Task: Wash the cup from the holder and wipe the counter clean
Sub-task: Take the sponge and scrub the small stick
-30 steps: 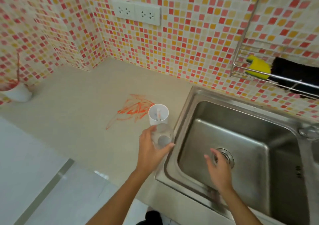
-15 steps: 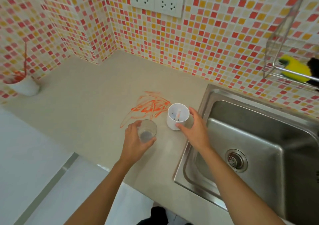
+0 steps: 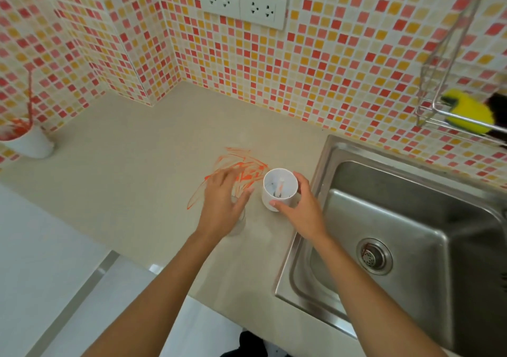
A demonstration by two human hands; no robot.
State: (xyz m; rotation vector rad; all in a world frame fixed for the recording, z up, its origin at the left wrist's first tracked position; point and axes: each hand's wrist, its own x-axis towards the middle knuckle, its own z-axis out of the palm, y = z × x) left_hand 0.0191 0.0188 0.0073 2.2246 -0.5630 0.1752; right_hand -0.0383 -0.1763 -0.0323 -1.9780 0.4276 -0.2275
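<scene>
A clear glass stands on the beige counter just left of the sink, mostly hidden under my left hand, which is wrapped over its top. My right hand grips the side of the white holder cup, which stands upright with a small white stick inside. Orange scribbled smears mark the counter right behind both hands.
A steel sink with a drain strainer lies to the right. A wire rack on the tiled wall holds a yellow sponge. A white pot with red smears sits far left. Wall sockets are above.
My left hand carried the glass from the sink's edge to the counter and set it down. My right hand left the sink basin and closed around the white holder cup.
</scene>
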